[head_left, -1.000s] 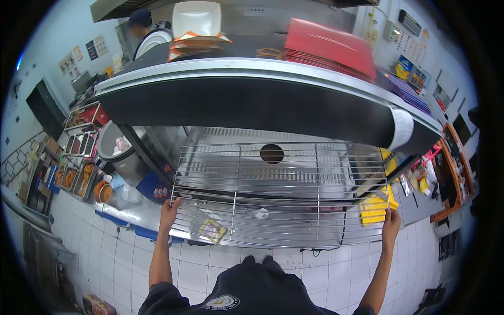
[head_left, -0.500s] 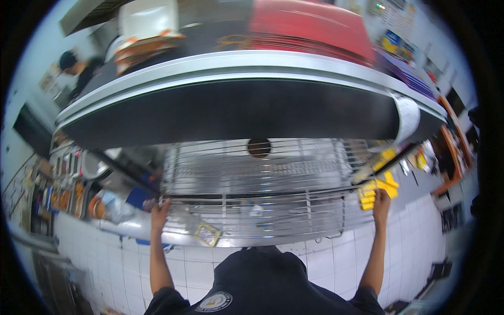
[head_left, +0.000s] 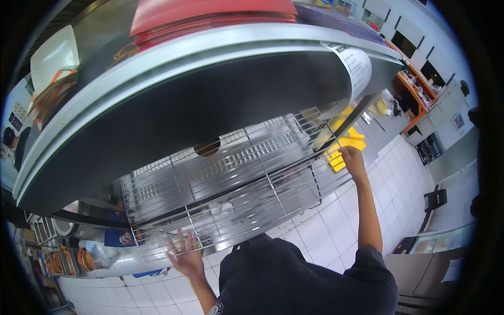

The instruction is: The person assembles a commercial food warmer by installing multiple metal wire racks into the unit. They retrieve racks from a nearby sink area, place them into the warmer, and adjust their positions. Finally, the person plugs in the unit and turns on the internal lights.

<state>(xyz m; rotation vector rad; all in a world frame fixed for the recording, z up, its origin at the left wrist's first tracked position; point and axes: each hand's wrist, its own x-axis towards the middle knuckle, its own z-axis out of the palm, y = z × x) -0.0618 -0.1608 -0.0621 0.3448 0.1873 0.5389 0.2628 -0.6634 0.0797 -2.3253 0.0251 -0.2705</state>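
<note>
Below the overhead shelf (head_left: 210,94), the wire rack (head_left: 236,189) spans the space between my two forearms, tilted in view: right end higher, left end lower and nearer the bottom edge. My right hand (head_left: 354,161) is closed around the rack's right end, just beside some yellow material (head_left: 350,148). My left hand (head_left: 186,258) is unclenched, fingers spread, at the front edge near the rack's left corner. Wires and fingers overlap there; I cannot tell whether the fingers bear any of the load or merely lie close.

Through the bars: slotted metal panels (head_left: 252,160), a dark round hole (head_left: 208,149) partly cut off by the shelf, and a small crumpled white piece (head_left: 226,208), blurred. On the shelf top: a red stack (head_left: 215,13) and, further left, a white dish (head_left: 55,58). A white paper strip (head_left: 358,68) curls over the shelf's right front. Far left: food trays (head_left: 60,262) beside the counter. White floor tiles (head_left: 315,236) lie beyond the rack's front edge.
</note>
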